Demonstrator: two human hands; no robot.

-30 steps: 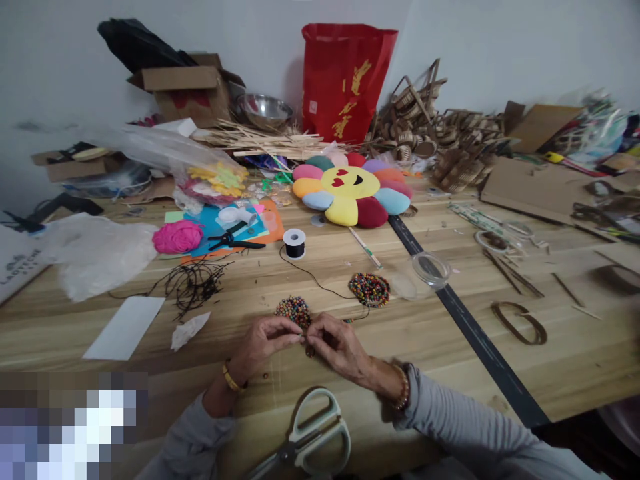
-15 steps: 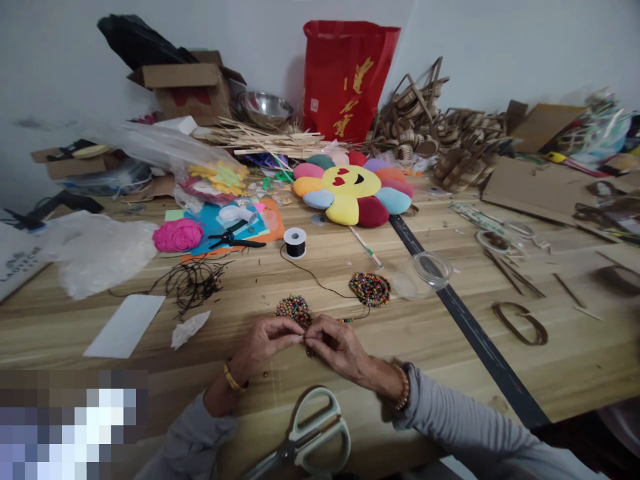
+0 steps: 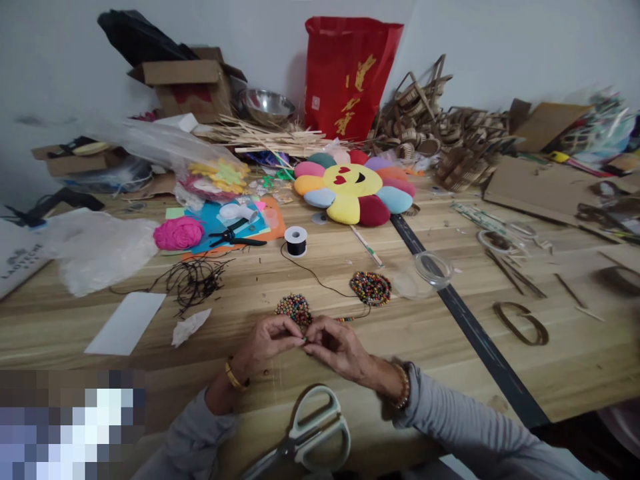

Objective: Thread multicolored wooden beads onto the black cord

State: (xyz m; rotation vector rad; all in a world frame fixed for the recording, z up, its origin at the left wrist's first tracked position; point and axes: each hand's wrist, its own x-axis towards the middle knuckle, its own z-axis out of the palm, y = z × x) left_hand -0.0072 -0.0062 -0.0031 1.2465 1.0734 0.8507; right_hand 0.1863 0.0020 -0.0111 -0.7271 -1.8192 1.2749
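Note:
My left hand (image 3: pixel 270 339) pinches a tiny green bead (image 3: pixel 303 339) between thumb and forefinger. Right beside it, my right hand (image 3: pixel 337 345) is closed in a pinch, its fingertips meeting those of the left; what they grip is too small to make out. Just beyond my hands lies a loose pile of multicoloured beads (image 3: pixel 293 309). A coiled string of beads (image 3: pixel 371 288) rests further right, with black cord running from it to a white spool (image 3: pixel 295 241). A short row of threaded beads (image 3: pixel 346 319) shows by my right hand's knuckles.
Large scissors (image 3: pixel 320 433) lie at the near edge below my hands. To the left are tangled black cord (image 3: pixel 195 280), white paper (image 3: pixel 126 324) and pliers (image 3: pixel 237 238). A flower cushion (image 3: pixel 355 187) lies behind, and a clear round container (image 3: pixel 433 269) at right.
Both hands stay nearly in place, fingertips still together. The green bead now shows more clearly at the left fingertips. The view has shifted very slightly.

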